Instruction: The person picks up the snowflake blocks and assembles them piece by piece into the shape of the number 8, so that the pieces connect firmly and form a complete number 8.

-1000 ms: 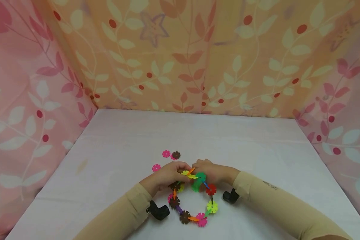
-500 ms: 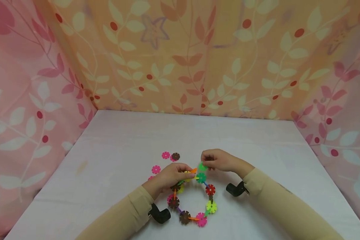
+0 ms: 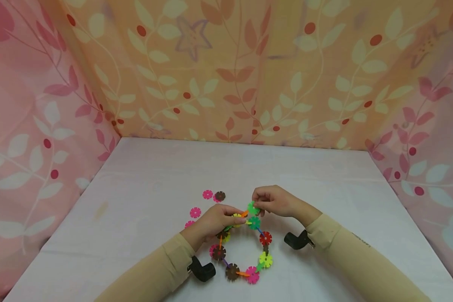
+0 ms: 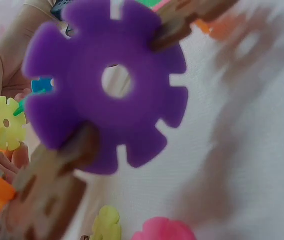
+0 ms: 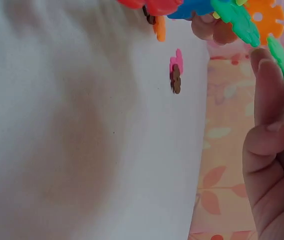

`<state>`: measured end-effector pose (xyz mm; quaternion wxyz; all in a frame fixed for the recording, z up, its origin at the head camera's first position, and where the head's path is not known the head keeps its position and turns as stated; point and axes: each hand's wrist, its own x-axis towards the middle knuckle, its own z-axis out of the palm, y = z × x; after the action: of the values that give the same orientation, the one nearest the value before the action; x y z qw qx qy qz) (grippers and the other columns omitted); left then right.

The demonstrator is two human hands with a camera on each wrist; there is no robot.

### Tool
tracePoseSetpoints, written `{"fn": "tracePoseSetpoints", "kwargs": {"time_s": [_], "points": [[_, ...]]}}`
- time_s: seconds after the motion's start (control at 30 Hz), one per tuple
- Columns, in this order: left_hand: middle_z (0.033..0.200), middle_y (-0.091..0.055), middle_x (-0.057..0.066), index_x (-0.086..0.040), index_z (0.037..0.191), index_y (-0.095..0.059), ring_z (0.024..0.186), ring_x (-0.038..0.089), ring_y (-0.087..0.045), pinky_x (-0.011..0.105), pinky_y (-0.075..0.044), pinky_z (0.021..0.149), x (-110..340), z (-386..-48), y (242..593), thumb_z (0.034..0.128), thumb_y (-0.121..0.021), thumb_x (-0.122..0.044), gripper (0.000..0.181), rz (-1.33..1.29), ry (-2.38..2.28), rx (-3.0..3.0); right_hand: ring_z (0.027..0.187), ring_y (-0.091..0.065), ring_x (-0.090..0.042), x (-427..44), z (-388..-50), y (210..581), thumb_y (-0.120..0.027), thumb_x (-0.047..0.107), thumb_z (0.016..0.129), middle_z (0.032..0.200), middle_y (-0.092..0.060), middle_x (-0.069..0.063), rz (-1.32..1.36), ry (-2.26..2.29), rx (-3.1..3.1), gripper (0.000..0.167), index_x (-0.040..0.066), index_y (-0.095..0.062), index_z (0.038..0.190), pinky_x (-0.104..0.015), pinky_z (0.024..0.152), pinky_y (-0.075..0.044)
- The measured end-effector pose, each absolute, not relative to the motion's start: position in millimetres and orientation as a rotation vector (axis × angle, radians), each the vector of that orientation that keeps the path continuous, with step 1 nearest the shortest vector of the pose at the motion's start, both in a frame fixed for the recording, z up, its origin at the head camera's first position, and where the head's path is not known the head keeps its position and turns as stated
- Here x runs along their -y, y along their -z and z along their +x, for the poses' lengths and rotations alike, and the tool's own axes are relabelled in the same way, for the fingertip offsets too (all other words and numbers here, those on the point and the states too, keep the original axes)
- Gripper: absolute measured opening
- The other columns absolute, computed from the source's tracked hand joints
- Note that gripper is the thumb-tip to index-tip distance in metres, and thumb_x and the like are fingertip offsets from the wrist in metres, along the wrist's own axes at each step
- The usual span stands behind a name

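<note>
The right hand (image 3: 277,201) pinches a green disc (image 3: 253,207) between thumb and finger, low in the frame, just right of the middle. That disc is right by an orange piece (image 3: 244,214); I can't tell if they are joined. The left hand (image 3: 214,221) pinches the top of a ring of colored discs (image 3: 265,238), which is at the bottom middle of the frame. The left hand gets in the way and hides some of the ring. In the left wrist view, one big purple disc (image 4: 104,85) covers lots of stuff.

Up and left of the ring, I count four loose pink discs (image 3: 195,212) and one brown disc (image 3: 220,196). The brown one sits partly on a pink one. There are two tan sleeves (image 3: 151,264) and two black cameras (image 3: 201,269), one by each wrist. They're over one white table (image 3: 305,176), with leafy cloth (image 3: 226,63) behind.
</note>
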<state>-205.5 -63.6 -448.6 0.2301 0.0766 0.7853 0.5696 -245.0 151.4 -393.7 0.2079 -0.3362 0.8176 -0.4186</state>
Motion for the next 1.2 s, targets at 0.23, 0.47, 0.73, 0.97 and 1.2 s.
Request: {"fn": "tracePoseSetpoints", "kwargs": {"time_s": [0.23,0.47,0.73,0.97,1.2], "points": [[0.09,-0.065,-0.003,-0.018,0.099,-0.072,0.076,0.018,-0.056,0.031,-0.046,0.064,63,-206,447,0.0739,-0.074,-0.038,0.032,0.202,-1.539,-2.172,0.063,-0.06,-0.03,-154,-254,410,-0.055,0.005,0.09,0.068,-0.063,-0.01,-0.929,1.199,-2.258,0.006,0.004,-0.057,0.086,-0.023,0.054,-0.044],[0.09,-0.066,-0.004,-0.017,0.098,-0.073,0.076,0.019,-0.056,0.03,-0.045,0.062,61,-205,445,0.0745,-0.074,-0.035,0.03,0.181,-1.55,-2.186,0.059,-0.058,-0.018,-152,-256,412,-0.056,0.008,0.09,0.067,-0.062,-0.006,-1.011,1.255,-2.171,0.007,0.005,-0.058,0.085,-0.034,0.055,-0.049],[0.102,-0.065,-0.001,-0.013,0.099,-0.073,0.085,0.018,-0.054,0.03,-0.045,0.066,55,-204,449,0.0761,-0.074,-0.031,0.028,0.153,-1.593,-2.199,0.059,-0.058,-0.023,-149,-250,417,-0.055,0.005,0.09,0.066,-0.061,-0.009,-1.023,1.319,-2.166,0.005,0.003,-0.056,0.085,-0.04,0.057,-0.052],[0.096,-0.062,-0.001,-0.019,0.097,-0.072,0.083,0.021,-0.053,0.03,-0.046,0.064,48,-207,445,0.0742,-0.071,-0.045,0.035,0.096,-1.699,-2.182,0.067,-0.057,-0.02,-143,-244,411,-0.055,0.02,0.092,0.072,-0.065,-0.005,-0.745,1.359,-2.296,0.013,0.007,-0.056,0.092,-0.031,0.066,-0.049],[0.089,-0.06,0.006,-0.013,0.095,-0.065,0.077,0.019,-0.052,0.029,-0.046,0.066,41,-204,448,0.0791,-0.067,-0.041,0.032,0.029,-1.843,-2.058,0.076,-0.052,-0.02,-139,-240,410,-0.049,0.016,0.095,0.084,-0.061,-0.006,-0.527,1.41,-2.293,0.013,0.006,-0.058,0.096,-0.032,0.069,-0.045]]}}
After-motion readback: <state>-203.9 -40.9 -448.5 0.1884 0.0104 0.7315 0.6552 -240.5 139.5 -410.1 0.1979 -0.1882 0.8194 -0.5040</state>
